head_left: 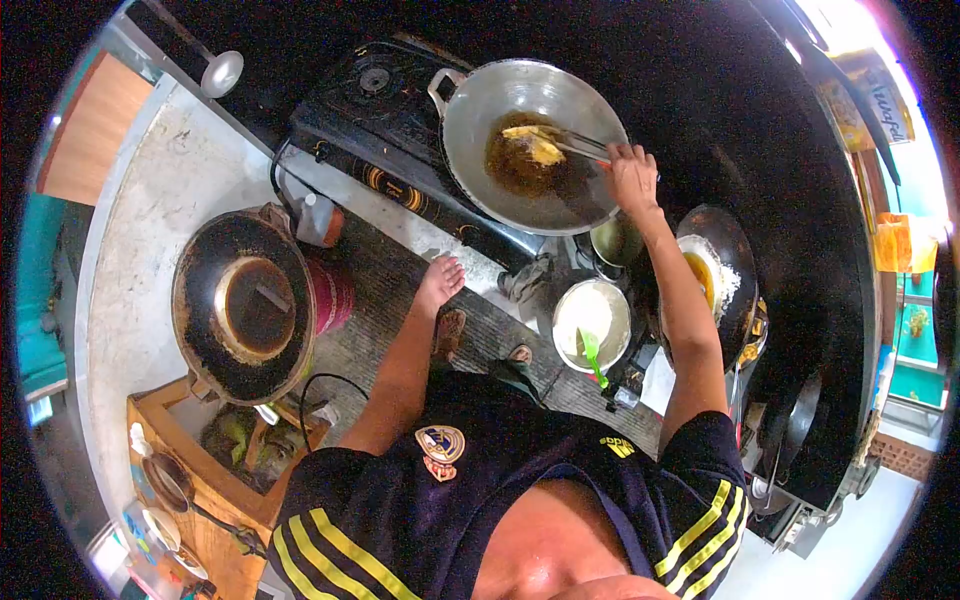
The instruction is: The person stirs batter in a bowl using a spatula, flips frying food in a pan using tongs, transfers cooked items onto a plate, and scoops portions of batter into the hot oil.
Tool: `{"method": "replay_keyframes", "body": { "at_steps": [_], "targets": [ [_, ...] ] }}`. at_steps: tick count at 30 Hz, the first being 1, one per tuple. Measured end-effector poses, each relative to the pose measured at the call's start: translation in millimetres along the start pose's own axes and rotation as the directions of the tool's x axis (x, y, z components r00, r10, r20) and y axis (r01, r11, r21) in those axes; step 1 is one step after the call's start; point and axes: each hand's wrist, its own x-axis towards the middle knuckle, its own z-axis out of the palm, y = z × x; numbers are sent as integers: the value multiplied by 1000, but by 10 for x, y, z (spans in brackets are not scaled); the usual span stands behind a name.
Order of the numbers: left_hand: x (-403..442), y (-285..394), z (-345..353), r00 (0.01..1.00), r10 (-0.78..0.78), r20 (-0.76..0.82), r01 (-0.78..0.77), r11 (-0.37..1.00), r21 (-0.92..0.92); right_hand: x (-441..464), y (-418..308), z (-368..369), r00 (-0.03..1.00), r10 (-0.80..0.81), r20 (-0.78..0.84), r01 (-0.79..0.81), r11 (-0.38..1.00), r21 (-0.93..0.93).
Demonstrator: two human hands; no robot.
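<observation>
A large metal wok (470, 130) with dark oil (525, 178) in its bottom sits on the stove at the top middle. My right hand (633, 178) is closed around the handle end of metal tongs (578, 141), over the wok's right rim. At the tongs' far end, a yellow-golden piece of food (540, 148) is in or just above the oil; whether the tips grip it I cannot tell. My left hand (441, 281) hangs free in front of the stove, fingers stretched out, with nothing in it.
A white batter bowl (567, 345) with a green spatula (592, 360) stands right of my body. Beyond my right forearm is a dark pan (738, 238). To the left, a blackened wok (200, 325) holds brown liquid. The stove (345, 110) has another burner.
</observation>
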Motion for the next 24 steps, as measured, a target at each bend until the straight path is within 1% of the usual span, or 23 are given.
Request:
{"method": "replay_keyframes", "body": {
  "at_steps": [5,8,11,14,15,18,19,21,22,23,24],
  "targets": [
    [-73,-48,-45,999,36,28,-36,999,2,197,81,58,994,-4,111,7,1000,-26],
    [-84,-67,-141,998,45,42,-48,997,56,246,56,141,991,10,135,-7,1000,-23],
    [-114,-96,-245,999,10,32,-13,994,112,258,12,202,986,18,165,-17,1000,-13],
    [-204,-129,-350,998,-57,37,49,980,191,253,-33,263,984,7,181,-4,1000,-17],
    [-234,-176,-391,997,-60,47,47,967,252,254,-55,279,983,0,182,3,1000,-18],
    [-170,-247,-598,966,-194,171,116,916,383,236,-163,268,990,-29,136,29,1000,7],
    [-103,-392,-621,962,-239,132,174,908,381,186,-143,274,983,-8,186,6,1000,7],
    [-67,-428,-710,935,-290,205,152,849,507,216,-237,270,957,34,288,-36,999,3],
    [-56,-446,-765,918,-317,239,135,814,565,211,-267,257,969,23,246,-26,1000,8],
    [-120,-483,-751,918,-309,247,102,788,607,185,-291,247,979,12,203,-15,1000,14],
    [-63,-557,-821,909,-333,249,117,779,616,171,-318,241,987,1,161,-5,1000,20]
  ]
}}
